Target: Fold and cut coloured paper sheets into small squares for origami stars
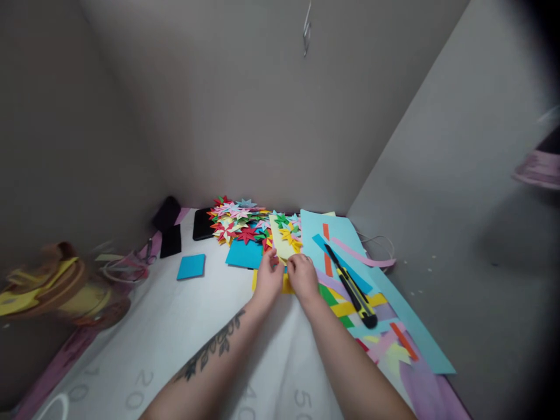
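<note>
My left hand and my right hand are close together over the far middle of the table. Both have their fingers bent in around a small piece of pale yellow paper, the right one in a pinch. Its folds are too small to make out. Just beyond my fingers is a pale yellow strip of paper; whether it joins the held piece I cannot tell. Yellow paper lies beneath my hands, and a blue sheet lies beside the left one. Behind them is a heap of folded paper stars in many colours.
A yellow-and-black utility knife lies on a light blue sheet at right, among coloured paper strips. Blue square notes, a black phone and scissors are at left. Grey walls close in the table.
</note>
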Tool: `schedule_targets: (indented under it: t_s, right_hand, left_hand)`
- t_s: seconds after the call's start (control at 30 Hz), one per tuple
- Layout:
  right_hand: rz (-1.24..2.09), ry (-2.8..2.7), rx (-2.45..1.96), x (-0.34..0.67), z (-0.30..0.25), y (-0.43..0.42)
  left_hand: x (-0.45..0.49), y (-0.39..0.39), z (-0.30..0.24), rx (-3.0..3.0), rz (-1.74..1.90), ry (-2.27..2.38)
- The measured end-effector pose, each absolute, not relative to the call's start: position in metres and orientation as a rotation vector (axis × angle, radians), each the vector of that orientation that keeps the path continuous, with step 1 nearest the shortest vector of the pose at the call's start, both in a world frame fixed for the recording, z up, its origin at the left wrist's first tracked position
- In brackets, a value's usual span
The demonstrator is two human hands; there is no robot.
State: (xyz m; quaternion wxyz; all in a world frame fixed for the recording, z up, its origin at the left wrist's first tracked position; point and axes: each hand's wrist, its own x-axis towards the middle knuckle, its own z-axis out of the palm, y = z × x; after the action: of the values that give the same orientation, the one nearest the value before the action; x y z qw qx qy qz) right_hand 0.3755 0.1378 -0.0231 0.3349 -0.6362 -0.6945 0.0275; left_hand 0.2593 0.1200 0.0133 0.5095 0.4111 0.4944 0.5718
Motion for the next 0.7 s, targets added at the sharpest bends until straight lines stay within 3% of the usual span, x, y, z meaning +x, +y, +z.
schedule_targets:
  t_s: [0.7]
  right_hand:
    - [0.13, -1.585, -1.639, 0.392, -0.032, 0.144]
  left_hand:
    - [0.265, 0.144, -0.003, 1.021, 1.181, 1.199]
